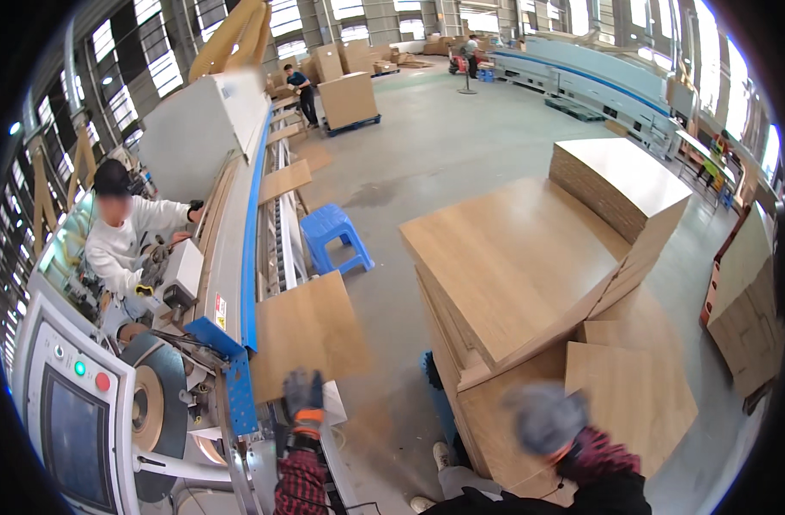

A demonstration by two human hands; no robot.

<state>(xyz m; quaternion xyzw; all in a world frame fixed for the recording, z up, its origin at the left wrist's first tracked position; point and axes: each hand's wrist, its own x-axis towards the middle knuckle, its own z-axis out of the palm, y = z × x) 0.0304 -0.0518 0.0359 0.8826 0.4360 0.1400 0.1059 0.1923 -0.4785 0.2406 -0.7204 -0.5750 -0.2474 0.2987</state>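
Observation:
My left hand (304,393), in a grey glove with an orange cuff, lies at the near edge of a wood-grain panel (302,330). Its fingers stretch forward, flat and open. That panel rests on the feed side of an edge-banding machine (248,215), against the blue guide. Over the stacked wood-grain boards at the lower right is my right hand (547,421), also gloved. Motion smears its fingers, so whether it touches or grips a board cannot be made out. Beneath and beside it lie smaller boards (624,386), next to a tall stack with a large top board (513,266).
A blue plastic stool (335,239) stands beside the machine's rollers. At the left, a control panel (75,412) and a tape reel (148,399) are close by. A co-worker in a white top (126,232) works across the machine. Another board stack (744,300) stands far right.

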